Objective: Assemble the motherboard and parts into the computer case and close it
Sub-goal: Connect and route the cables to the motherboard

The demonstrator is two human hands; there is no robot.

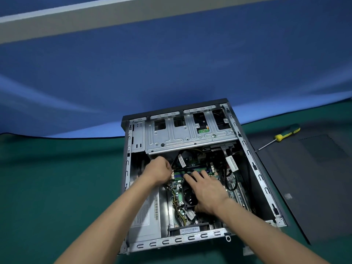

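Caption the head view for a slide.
Both hands, left hand and right hand, work over the memory slots inside the open computer case.

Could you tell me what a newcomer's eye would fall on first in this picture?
The open computer case lying on the green mat, with the left hand and right hand reaching onto its motherboard. To its right, a yellow-and-green screwdriver rests on the removed dark side panel.

A green mat [57, 187] carries the open case [266, 189], side panel [314, 187] and screwdriver [280, 137].
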